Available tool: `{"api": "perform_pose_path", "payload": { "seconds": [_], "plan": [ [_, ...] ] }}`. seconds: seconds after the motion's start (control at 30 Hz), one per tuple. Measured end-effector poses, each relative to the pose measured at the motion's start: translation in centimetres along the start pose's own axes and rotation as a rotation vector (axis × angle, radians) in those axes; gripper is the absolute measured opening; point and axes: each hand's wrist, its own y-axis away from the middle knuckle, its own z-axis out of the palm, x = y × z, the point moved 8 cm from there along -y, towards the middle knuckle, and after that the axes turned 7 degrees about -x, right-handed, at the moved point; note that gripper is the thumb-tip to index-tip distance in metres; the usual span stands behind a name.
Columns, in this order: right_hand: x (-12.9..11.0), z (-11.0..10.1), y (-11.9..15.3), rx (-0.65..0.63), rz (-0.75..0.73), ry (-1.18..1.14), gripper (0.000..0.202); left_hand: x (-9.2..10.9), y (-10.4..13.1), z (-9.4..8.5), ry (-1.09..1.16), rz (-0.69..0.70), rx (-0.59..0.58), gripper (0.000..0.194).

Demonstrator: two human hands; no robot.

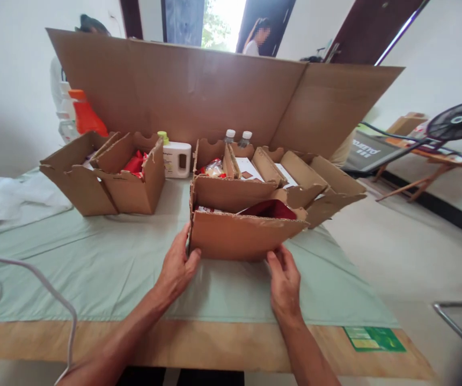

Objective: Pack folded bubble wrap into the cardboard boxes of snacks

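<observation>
An open cardboard box (239,236) with a dark red item (271,209) and a small printed packet inside stands at the middle of the table, its long side facing me. My left hand (176,265) grips its left end, thumb on the front face and fingers round the corner. At the lower right of the same box, my right hand (285,276) holds the bottom edge between thumb and fingers. Directly behind it are more open boxes (303,177), some with white packets and one with wrapped snacks (215,169).
Two cardboard boxes (134,190) stand at left, near a white jug (178,160) and an orange bottle (88,115). A tall cardboard panel (198,86) rises behind. A white cable (49,289) crosses the left front. Two people are beyond the panel.
</observation>
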Motion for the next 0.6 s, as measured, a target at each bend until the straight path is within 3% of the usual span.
{"api": "perform_pose_path", "payload": {
  "seconds": [0.23, 0.37, 0.6],
  "plan": [
    [1.8, 0.1, 0.1, -0.113, 0.118, 0.004, 0.053, -2.8, -0.2, 0.7, 0.075, -0.033, -0.004, 0.058],
    [1.7, -0.4, 0.2, -0.060, 0.102, 0.080, 0.049, -3.2, -0.2, 0.9, 0.110, -0.016, -0.027, 0.059],
    [1.6, -1.5, -0.1, 0.086, 0.103, 0.120, 0.048, -3.0, -0.4, 1.6, 0.130, 0.053, -0.119, 0.082]
  ]
}}
